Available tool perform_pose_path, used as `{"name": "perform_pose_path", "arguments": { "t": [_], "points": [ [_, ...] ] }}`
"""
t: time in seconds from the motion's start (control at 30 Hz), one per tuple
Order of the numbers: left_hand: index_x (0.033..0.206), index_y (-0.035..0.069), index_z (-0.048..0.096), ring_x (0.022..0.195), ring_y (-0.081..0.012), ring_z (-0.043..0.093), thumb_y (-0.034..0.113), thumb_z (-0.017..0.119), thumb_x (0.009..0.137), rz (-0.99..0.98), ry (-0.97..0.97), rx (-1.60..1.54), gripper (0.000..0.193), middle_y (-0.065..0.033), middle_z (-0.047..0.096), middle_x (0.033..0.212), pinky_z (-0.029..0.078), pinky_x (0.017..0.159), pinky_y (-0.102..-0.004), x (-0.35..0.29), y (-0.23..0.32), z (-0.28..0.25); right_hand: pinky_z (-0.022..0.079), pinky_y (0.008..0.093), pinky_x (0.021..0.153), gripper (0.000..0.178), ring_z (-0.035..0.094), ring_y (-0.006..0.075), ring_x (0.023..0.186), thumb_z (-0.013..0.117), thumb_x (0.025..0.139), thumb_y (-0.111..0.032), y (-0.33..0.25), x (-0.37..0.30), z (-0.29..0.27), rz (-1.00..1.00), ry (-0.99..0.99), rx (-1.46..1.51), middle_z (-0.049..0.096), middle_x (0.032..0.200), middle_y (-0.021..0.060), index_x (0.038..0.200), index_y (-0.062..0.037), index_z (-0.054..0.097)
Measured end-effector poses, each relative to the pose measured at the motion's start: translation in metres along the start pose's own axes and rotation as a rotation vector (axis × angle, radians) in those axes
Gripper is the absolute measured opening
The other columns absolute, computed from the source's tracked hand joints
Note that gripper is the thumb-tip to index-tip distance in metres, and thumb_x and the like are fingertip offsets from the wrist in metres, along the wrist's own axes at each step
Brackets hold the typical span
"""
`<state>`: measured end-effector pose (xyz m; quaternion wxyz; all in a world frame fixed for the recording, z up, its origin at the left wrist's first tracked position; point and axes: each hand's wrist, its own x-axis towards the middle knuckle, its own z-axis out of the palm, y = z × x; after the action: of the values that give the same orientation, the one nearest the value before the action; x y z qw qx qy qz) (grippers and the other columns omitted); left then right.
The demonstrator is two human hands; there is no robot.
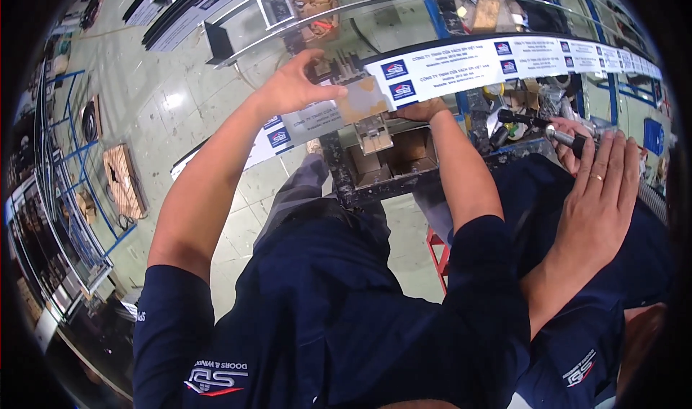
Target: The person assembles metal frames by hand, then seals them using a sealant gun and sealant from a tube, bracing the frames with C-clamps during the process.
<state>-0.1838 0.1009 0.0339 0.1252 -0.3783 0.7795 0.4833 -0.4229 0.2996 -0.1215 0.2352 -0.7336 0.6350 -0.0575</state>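
Note:
A long profile with white printed protective film [461, 70] runs across a small machine at the bench edge. A flat metal plate [360, 100] with tan worn patches lies over the profile, with upright metal parts behind it. My left hand [292, 88] is open in a C shape, its thumb at the plate's left edge and its fingers curved near the upright metal parts. My right hand [429, 109] is at the near edge of the profile, right of the plate; its fingers are mostly hidden. Below the plate sits a metal block [375, 136].
Close on my right, a co-worker's hand [602, 185] is beside a black and silver tool [537, 120]. An open compartment [411, 156] is in the bench's near side. Loose parts lie beyond the profile. Blue racks [79, 156] stand left, and a red frame [437, 254] stands below the bench.

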Motion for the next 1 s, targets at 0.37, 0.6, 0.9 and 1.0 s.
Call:
{"name": "perform_pose_path", "arguments": {
  "t": [0.37, 0.6, 0.9, 1.0],
  "points": [
    [0.154, 0.001, 0.042, 0.143, -0.0336, 0.048, 0.051, 0.089, 0.074, 0.017, 0.017, -0.067, 0.106, -0.0248, 0.051, 0.151, 0.037, 0.119, -0.0415, -0.001, -0.006, 0.002, 0.045, 0.0455, 0.113, 0.049, 0.062, 0.0306, 0.118, 0.046, 0.105, -0.042, 0.012, 0.001, 0.009, 0.02, -0.237, 0.659, 0.067, 0.132, 0.0117, 0.138, -0.0088, 0.059],
    [0.155, 0.001, 0.04, 0.141, -0.032, 0.049, 0.051, 0.085, 0.077, 0.034, 0.008, -0.013, 0.103, -0.022, 0.052, 0.151, 0.037, 0.118, -0.0425, 0.0, -0.015, 0.0, 0.048, 0.0406, 0.105, 0.042, 0.065, 0.0257, 0.116, 0.061, 0.1, -0.031, 0.055, 0.04, 0.117, -0.089, -0.156, 1.048, 0.07, 0.13, 0.0116, 0.134, -0.0069, 0.064],
    [0.155, -0.002, 0.039, 0.134, -0.0301, 0.052, 0.049, 0.084, 0.08, -0.003, 0.002, -0.059, 0.101, -0.0207, 0.052, 0.15, 0.042, 0.114, -0.0424, -0.015, -0.023, -0.006, 0.05, 0.0414, 0.102, 0.036, 0.067, 0.0328, 0.113, 0.068, 0.094, -0.026, -0.007, 0.021, 0.005, -0.247, -0.193, 0.705, 0.071, 0.125, 0.0165, 0.126, -0.0084, 0.068],
    [0.155, -0.002, 0.039, 0.133, -0.0294, 0.052, 0.048, 0.084, 0.081, 0.057, -0.044, 0.0, 0.101, -0.0206, 0.052, 0.149, 0.042, 0.113, -0.0415, 0.006, -0.007, -0.005, 0.049, 0.0435, 0.105, 0.043, 0.063, 0.0347, 0.12, 0.068, 0.092, -0.03, 0.007, 0.005, 0.004, -0.047, -0.237, 0.436, 0.067, 0.132, 0.0154, 0.129, -0.0087, 0.064]
  ]
}}
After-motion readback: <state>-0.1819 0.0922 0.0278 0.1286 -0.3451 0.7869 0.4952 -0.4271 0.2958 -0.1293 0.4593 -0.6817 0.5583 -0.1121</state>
